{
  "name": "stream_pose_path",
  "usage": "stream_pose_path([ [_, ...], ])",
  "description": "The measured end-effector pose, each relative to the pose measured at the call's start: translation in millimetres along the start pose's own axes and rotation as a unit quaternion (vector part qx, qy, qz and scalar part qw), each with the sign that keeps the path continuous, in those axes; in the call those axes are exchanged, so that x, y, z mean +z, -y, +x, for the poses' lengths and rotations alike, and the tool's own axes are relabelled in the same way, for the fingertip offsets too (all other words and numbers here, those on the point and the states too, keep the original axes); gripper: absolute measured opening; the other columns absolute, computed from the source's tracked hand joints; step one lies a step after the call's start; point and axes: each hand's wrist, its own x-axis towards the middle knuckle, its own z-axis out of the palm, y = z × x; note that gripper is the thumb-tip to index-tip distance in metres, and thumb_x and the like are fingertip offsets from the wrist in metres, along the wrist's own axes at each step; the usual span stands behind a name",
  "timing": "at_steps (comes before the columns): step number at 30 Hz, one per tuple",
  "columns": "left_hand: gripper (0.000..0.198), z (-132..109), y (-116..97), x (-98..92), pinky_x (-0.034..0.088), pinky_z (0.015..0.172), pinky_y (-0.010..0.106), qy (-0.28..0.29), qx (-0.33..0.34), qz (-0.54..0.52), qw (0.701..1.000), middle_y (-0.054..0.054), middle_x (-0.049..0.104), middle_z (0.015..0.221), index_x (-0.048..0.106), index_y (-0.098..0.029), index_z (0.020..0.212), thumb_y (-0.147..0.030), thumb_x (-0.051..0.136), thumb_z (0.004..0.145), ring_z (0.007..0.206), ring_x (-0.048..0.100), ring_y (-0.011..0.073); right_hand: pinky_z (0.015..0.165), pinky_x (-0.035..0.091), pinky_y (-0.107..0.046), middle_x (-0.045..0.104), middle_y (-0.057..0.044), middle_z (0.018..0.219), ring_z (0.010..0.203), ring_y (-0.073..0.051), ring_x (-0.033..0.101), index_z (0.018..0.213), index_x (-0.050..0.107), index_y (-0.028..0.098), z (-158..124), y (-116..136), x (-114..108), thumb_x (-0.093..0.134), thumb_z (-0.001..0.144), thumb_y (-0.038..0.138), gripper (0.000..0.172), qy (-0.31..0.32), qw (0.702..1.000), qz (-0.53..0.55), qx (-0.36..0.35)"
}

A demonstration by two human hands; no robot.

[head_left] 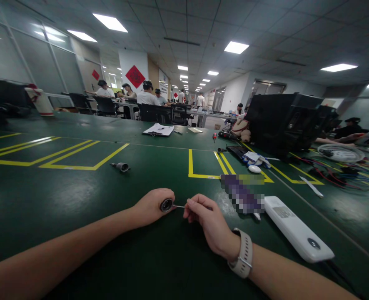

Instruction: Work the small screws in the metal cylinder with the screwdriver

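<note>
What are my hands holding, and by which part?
Left hand: round metal part, gripped around its side. Right hand: thin metal rod, pinched toward its right end.

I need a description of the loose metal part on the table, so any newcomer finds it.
On the green table, find the yellow tape outlines at left. Just right of their rightmost slanted line lies the loose metal part. It has a thin shaft and, unlike the round part in the left hand, is unheld.
</note>
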Motion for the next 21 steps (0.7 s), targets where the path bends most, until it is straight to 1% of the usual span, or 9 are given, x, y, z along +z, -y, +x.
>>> stream_pose_path([
  [2,0.01,0.6,0.5,-0.5,0.038,0.059,0.024,-0.001,0.009,0.008,1.0,-0.002,0.052,0.068,0.049,-0.017,0.068,-0.018,0.052,0.077,0.063,0.05,0.0128,0.06,0.037,-0.026,0.06,-0.001,0.063,0.059,-0.011,0.051,0.068,0.058,0.015,2.5,0.7,-1.1,0.06,0.076,0.03,0.018,0.008,0.999,0.03,0.022],
  [7,0.01,4.0,6.7,-0.9,0.037,0.063,0.024,0.013,0.07,0.032,0.997,-0.002,0.051,0.066,0.05,-0.017,0.067,-0.01,0.048,0.074,0.065,0.049,0.0129,0.062,0.038,-0.026,0.061,-0.002,0.065,0.061,-0.012,0.053,0.07,0.058,0.014,8.4,1.3,-7.1,0.064,0.073,0.03,0.017,0.043,0.993,0.082,0.072],
  [13,0.008,6.7,14.5,-0.6,0.037,0.059,0.023,0.002,0.057,0.027,0.998,-0.002,0.051,0.067,0.049,-0.017,0.068,-0.011,0.049,0.073,0.064,0.049,0.0129,0.065,0.039,-0.026,0.063,-0.003,0.07,0.065,-0.012,0.054,0.072,0.059,0.014,6.8,-1.1,-7.6,0.064,0.073,0.028,0.015,0.055,0.994,0.073,0.054],
  [21,0.01,8.2,16.3,-3.1,0.038,0.061,0.024,0.005,0.045,0.063,0.997,-0.001,0.052,0.067,0.049,-0.017,0.066,-0.008,0.047,0.071,0.065,0.05,0.0135,0.065,0.04,-0.028,0.062,-0.003,0.07,0.065,-0.013,0.054,0.072,0.059,0.014,4.3,2.5,-4.6,0.064,0.073,0.028,0.015,0.039,0.997,0.049,0.051],
])
